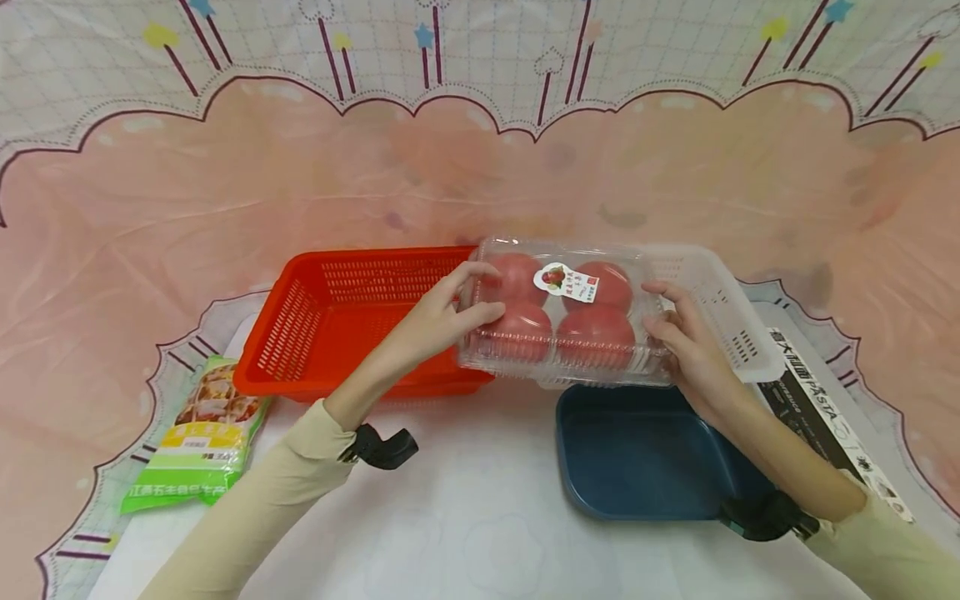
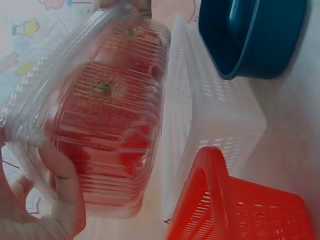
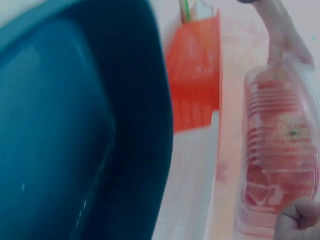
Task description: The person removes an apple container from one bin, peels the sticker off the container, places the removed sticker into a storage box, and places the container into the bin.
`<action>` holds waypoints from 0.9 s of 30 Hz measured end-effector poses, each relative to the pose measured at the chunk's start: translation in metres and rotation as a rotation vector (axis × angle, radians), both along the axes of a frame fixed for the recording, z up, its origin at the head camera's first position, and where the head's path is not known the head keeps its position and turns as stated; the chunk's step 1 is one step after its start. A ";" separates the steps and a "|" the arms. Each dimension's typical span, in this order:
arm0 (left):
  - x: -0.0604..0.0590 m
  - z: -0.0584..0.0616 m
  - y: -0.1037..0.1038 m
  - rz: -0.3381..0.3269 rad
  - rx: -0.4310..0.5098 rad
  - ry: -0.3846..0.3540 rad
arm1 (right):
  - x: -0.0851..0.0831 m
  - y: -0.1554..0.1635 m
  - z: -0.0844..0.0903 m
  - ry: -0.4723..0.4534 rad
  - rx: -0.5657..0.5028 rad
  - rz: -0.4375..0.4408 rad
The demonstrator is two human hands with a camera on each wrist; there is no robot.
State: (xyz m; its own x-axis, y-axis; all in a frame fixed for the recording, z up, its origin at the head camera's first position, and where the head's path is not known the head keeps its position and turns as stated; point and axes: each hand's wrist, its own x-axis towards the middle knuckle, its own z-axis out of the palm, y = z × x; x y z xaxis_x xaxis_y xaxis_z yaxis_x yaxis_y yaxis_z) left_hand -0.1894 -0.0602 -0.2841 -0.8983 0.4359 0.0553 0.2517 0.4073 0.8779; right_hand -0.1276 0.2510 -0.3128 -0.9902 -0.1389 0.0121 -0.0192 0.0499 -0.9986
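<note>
A clear plastic clamshell box of several red tomatoes [image 1: 564, 312] with a small fruit label is held in the air between both hands, above the gap between the baskets. My left hand [image 1: 450, 310] grips its left end, thumb on top and fingers curled underneath [image 2: 64, 192]. My right hand [image 1: 684, 342] holds the right end, fingers curled round the edge [image 3: 298, 220]. The ribbed underside of the box [image 2: 107, 117] fills the left wrist view, and the box [image 3: 280, 155] shows again on the right in the right wrist view.
A red slotted basket [image 1: 330, 321] stands at the left, a white slotted basket [image 1: 731, 312] behind the box at the right. A dark blue tray [image 1: 637, 454] lies in front. A green food packet [image 1: 202, 433] lies far left, a black pasta box [image 1: 825, 408] far right.
</note>
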 end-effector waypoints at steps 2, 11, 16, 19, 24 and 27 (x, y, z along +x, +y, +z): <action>0.008 0.003 -0.006 0.015 -0.012 0.008 | 0.005 -0.008 0.001 0.002 -0.009 -0.010; 0.053 -0.005 -0.044 0.023 -0.036 0.068 | 0.041 -0.047 -0.005 0.030 0.012 -0.062; 0.086 -0.017 -0.069 0.049 -0.036 0.048 | 0.062 -0.069 -0.014 0.066 0.086 -0.058; 0.104 -0.021 -0.079 0.072 -0.043 0.062 | 0.073 -0.081 -0.019 0.079 0.082 -0.052; 0.134 -0.029 -0.094 0.110 -0.070 0.125 | 0.095 -0.099 -0.031 0.072 0.049 -0.060; 0.152 -0.037 -0.103 0.146 -0.103 0.114 | 0.108 -0.109 -0.043 0.058 0.036 -0.062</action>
